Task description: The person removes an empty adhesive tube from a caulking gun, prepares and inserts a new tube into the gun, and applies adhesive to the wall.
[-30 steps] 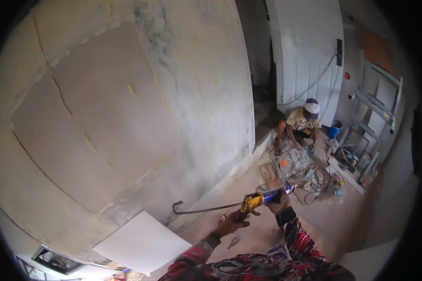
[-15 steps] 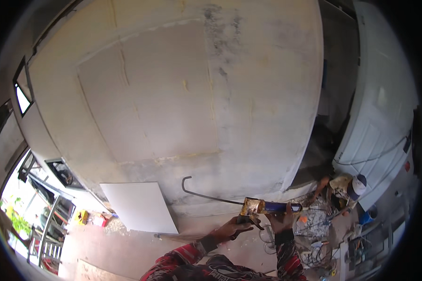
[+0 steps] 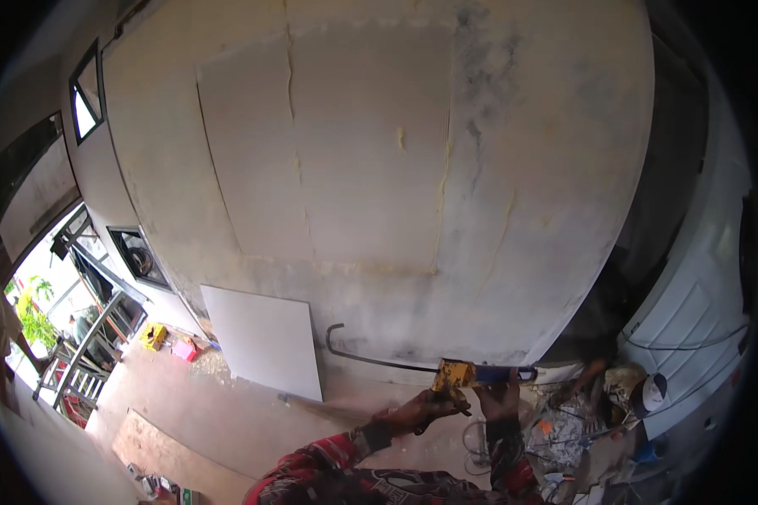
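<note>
A caulking gun (image 3: 455,376) lies level across both my hands. It has a yellow-stained rear, a dark blue barrel (image 3: 490,374) pointing right, and a long dark rod (image 3: 370,363) that runs out leftward to a hooked end. My left hand (image 3: 428,411) is closed round the grip below the yellow part. From underneath, my right hand (image 3: 499,398) holds the barrel; its fingers are partly blurred. Ahead stands a patchy wall (image 3: 556,168) with a large rectangular panel (image 3: 354,143) set in it, marked with yellowish lines of filler.
A white board (image 3: 265,341) leans against the wall's foot. On the right, a capped person (image 3: 632,391) crouches by rubble (image 3: 556,433) near a white door (image 3: 695,278). A wooden sheet (image 3: 173,459) and a yellow box (image 3: 153,337) lie on the floor at left.
The view has turned, so wall, board and crouching person sit farther right in it. Both my hands still hold the caulking gun, almost at the same place in the picture.
</note>
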